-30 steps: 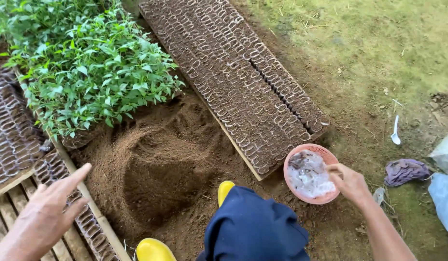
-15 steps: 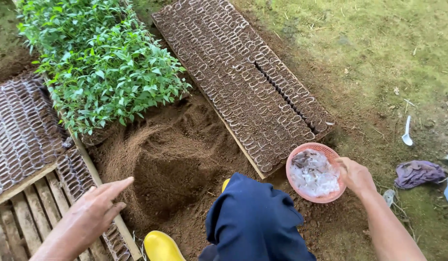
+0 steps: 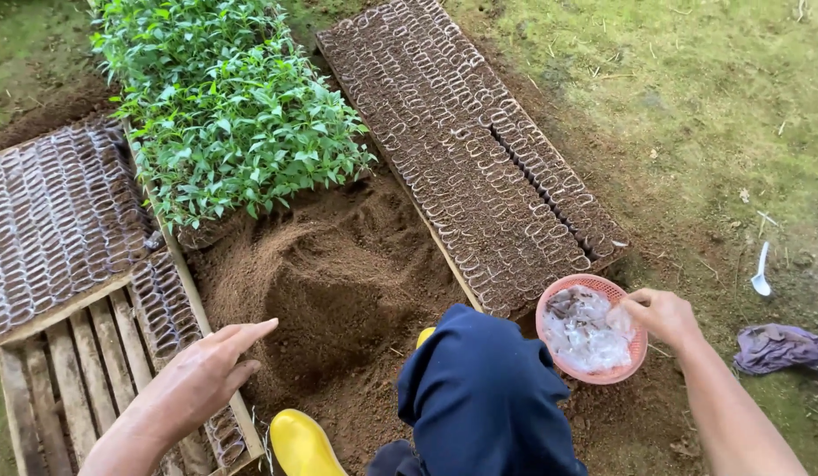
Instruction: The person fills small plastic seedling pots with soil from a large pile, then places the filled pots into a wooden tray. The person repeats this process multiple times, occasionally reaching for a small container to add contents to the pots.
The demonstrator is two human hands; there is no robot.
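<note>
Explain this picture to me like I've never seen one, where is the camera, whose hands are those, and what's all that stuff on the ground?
The camera sits on a person's head and looks down, so the two bare hands are that person's own; the dark blue knee and yellow boot are theirs too. The left hand is open, fingers stretched, over the edge of a wooden pallet beside a heap of brown soil. The right hand is at the rim of a pink basket filled with clear plastic pieces; whether it pinches one I cannot tell. Behind the heap stand green seedlings and rows of small soil-filled nursery bags. On the grass to the right lie a white spoon and a purple cloth.
</note>
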